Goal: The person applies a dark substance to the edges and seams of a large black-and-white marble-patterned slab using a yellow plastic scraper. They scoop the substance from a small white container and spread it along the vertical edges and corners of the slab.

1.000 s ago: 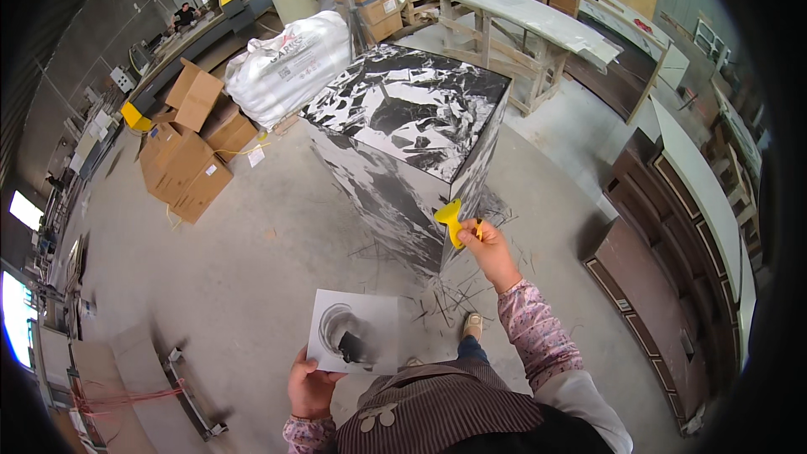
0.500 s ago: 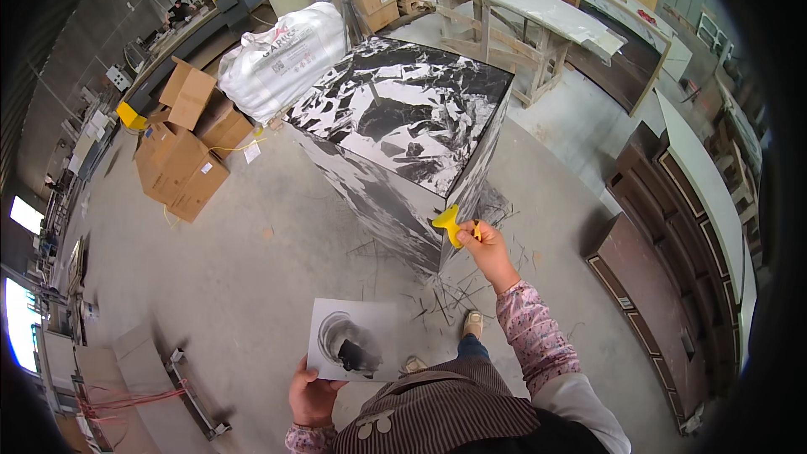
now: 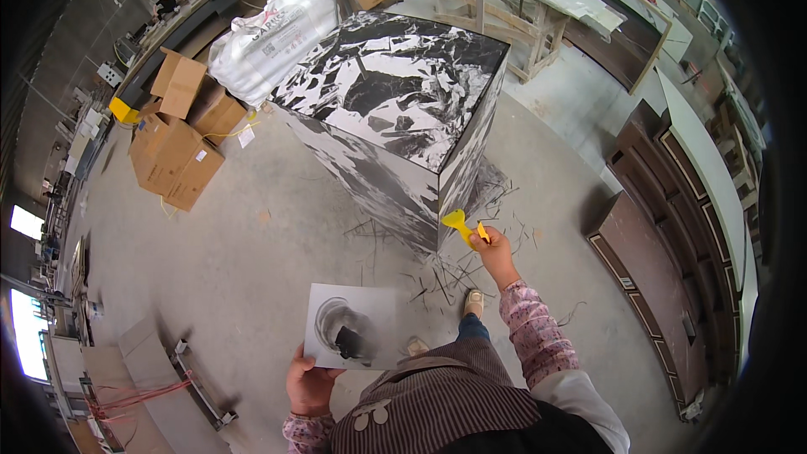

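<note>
Now your right hand (image 3: 494, 250) grips the yellow scraper (image 3: 461, 223), blade pointing upper left at the marble block's (image 3: 395, 109) near corner, just beside it. Your left hand (image 3: 309, 382), lower centre, clasps the grey board (image 3: 353, 326).

You're standing on a bare grey concrete floor (image 3: 277, 235). Directly on it: the big black-and-white marble-pattern block (image 3: 403, 109) ahead of you, with thin dark strips and offcuts (image 3: 445, 273) scattered at its near corner, right by your shoe (image 3: 474, 303). Left of the block, a cluster of cardboard boxes (image 3: 176, 147), one with flaps open. Behind those, a bulging white sack (image 3: 273, 38) touching the block's far-left side. Wooden trestle bench (image 3: 504, 0) stands beyond the block. Dark brown cabinet panels (image 3: 647, 286) sit on the floor along your right. Metal rail (image 3: 197, 382) with red cord (image 3: 126, 399) lower left.
</note>
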Tool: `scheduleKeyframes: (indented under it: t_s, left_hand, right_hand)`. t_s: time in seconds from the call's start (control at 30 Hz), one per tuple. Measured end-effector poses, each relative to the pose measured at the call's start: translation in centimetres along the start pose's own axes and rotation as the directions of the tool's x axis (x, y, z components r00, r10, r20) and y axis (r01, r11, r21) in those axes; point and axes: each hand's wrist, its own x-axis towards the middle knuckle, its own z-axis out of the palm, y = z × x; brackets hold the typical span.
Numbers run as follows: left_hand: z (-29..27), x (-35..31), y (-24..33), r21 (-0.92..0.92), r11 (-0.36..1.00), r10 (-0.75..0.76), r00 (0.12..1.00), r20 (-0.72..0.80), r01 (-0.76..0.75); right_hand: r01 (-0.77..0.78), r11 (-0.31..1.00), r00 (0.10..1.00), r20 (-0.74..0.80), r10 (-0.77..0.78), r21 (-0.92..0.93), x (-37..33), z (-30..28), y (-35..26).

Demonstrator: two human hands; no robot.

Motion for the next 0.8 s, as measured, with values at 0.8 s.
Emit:
scheduleKeyframes:
  t_s: [0.8]
  left_hand:
    - [-0.7,-1.1,-1.0,-0.056,0.998,0.023,0.995,-0.098,-0.029]
  right_hand:
    - [0.070,0.997,0.996,-0.045,-0.071,-0.029,1.9,2.9,8.9]
